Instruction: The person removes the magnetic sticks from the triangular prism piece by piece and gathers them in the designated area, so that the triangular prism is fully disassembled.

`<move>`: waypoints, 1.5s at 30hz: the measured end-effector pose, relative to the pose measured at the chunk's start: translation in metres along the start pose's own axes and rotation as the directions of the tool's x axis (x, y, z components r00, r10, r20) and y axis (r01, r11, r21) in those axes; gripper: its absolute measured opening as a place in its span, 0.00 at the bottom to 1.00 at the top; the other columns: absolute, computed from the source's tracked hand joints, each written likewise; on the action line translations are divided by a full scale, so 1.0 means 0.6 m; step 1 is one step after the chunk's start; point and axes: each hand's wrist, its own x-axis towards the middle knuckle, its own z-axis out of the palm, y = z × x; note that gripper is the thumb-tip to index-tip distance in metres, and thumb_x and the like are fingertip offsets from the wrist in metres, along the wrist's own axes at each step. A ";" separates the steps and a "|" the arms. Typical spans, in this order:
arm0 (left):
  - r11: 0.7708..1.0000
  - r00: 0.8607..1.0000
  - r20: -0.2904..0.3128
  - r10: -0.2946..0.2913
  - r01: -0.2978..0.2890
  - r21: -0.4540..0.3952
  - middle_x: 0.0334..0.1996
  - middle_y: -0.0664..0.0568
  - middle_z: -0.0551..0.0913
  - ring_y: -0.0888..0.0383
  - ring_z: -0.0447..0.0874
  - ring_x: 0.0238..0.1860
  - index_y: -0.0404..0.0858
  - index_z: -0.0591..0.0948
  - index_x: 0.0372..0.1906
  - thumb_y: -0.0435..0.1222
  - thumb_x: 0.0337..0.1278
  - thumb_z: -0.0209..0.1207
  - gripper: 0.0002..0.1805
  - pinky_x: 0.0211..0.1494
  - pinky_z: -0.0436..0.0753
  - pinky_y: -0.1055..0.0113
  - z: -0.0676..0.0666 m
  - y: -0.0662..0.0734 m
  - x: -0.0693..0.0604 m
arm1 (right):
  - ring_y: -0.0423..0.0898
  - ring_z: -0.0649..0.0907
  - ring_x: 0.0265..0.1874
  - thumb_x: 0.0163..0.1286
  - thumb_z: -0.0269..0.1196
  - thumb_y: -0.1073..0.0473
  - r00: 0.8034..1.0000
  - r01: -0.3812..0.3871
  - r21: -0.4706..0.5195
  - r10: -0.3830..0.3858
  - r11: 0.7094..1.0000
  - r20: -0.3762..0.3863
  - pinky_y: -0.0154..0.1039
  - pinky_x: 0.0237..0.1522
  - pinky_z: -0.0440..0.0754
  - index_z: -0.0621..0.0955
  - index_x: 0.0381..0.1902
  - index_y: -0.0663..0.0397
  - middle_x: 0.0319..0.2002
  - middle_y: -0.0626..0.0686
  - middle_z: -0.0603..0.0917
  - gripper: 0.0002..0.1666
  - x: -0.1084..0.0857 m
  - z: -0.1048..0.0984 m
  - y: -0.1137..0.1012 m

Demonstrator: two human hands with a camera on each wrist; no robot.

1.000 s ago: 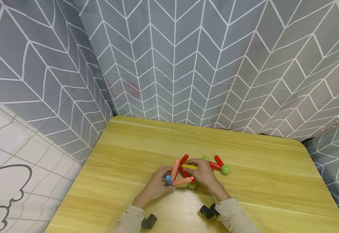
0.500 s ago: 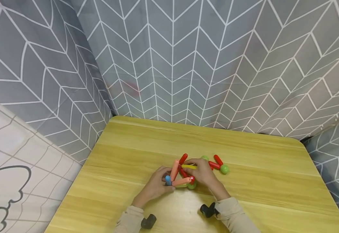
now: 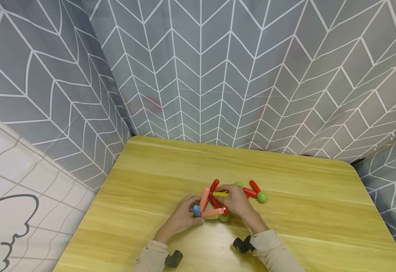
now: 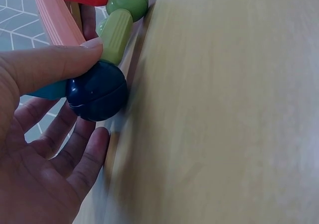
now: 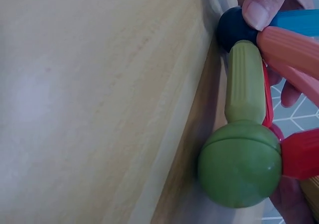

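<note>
Nothing visibly shifts from the earlier frame: the left hand (image 3: 183,214) grips the dark blue ball (image 4: 97,90), apparently steadying joined rods (image 3: 212,213); the right hand (image 3: 237,202) pinches a yellow rod (image 3: 220,194) beyond and right of it.

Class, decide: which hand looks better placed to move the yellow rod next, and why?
Probably the right hand: its fingers pinch the yellow rod. The left hand is occupied, its thumb against the dark blue ball.

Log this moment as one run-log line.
left hand: holds dark blue ball | right hand: pinches yellow rod | light green rod: links dark blue ball to green ball
</note>
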 end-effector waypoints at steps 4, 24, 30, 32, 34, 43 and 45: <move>1.000 1.000 -0.002 -0.001 0.001 -0.013 0.51 0.51 0.77 0.55 0.77 0.50 0.41 0.77 0.63 0.33 0.51 0.73 0.31 0.53 0.82 0.65 0.001 -0.001 -0.001 | 0.43 0.83 0.35 0.60 0.73 0.63 1.000 -0.025 0.007 0.025 1.000 -0.009 0.33 0.32 0.79 0.90 0.40 0.54 0.41 0.52 0.91 0.09 0.002 0.000 -0.003; 1.000 0.999 -0.047 0.019 -0.018 0.024 0.48 0.51 0.79 0.56 0.79 0.49 0.41 0.79 0.60 0.32 0.48 0.74 0.30 0.53 0.80 0.71 0.006 -0.007 0.000 | 0.56 0.87 0.51 0.60 0.72 0.62 0.999 -0.041 -0.004 0.041 0.999 -0.012 0.54 0.53 0.85 0.90 0.40 0.52 0.43 0.53 0.91 0.09 0.008 -0.003 -0.006; 0.999 0.998 -0.055 0.007 -0.005 0.036 0.48 0.51 0.79 0.57 0.79 0.49 0.40 0.79 0.60 0.32 0.48 0.74 0.30 0.52 0.81 0.71 0.006 -0.007 0.001 | 0.56 0.86 0.52 0.60 0.72 0.63 0.998 -0.057 0.011 0.058 0.998 -0.020 0.55 0.54 0.84 0.90 0.39 0.52 0.43 0.53 0.91 0.09 0.008 -0.002 -0.009; 0.999 0.998 -0.057 0.002 0.001 0.039 0.48 0.51 0.79 0.57 0.79 0.48 0.40 0.79 0.60 0.32 0.48 0.74 0.30 0.52 0.81 0.72 0.006 -0.007 0.002 | 0.56 0.86 0.52 0.60 0.72 0.63 0.998 -0.054 0.006 0.054 0.999 -0.023 0.55 0.54 0.84 0.90 0.40 0.53 0.43 0.54 0.91 0.09 0.008 -0.002 -0.010; 0.999 0.998 -0.062 0.001 0.001 0.038 0.47 0.52 0.79 0.58 0.79 0.48 0.40 0.79 0.59 0.32 0.48 0.74 0.30 0.52 0.81 0.71 0.006 -0.007 0.002 | 0.55 0.86 0.51 0.60 0.71 0.63 0.997 -0.064 0.011 0.065 0.998 -0.031 0.54 0.53 0.85 0.90 0.40 0.54 0.44 0.54 0.91 0.09 0.009 -0.001 -0.011; 0.999 0.999 -0.053 -0.006 0.008 0.042 0.46 0.52 0.79 0.58 0.78 0.48 0.41 0.79 0.59 0.34 0.46 0.75 0.31 0.51 0.80 0.72 0.008 -0.007 -0.001 | 0.53 0.87 0.48 0.61 0.71 0.63 0.996 -0.072 0.025 0.073 0.997 -0.048 0.51 0.51 0.85 0.89 0.41 0.55 0.44 0.55 0.91 0.09 0.010 0.002 0.006; 0.999 0.999 -0.052 -0.009 0.011 0.040 0.47 0.52 0.79 0.58 0.78 0.48 0.42 0.79 0.59 0.34 0.47 0.75 0.30 0.52 0.80 0.72 0.008 -0.008 -0.001 | 0.54 0.87 0.49 0.61 0.71 0.63 0.996 -0.066 0.025 0.067 0.997 -0.054 0.52 0.52 0.85 0.89 0.41 0.55 0.44 0.55 0.91 0.10 0.010 0.002 0.009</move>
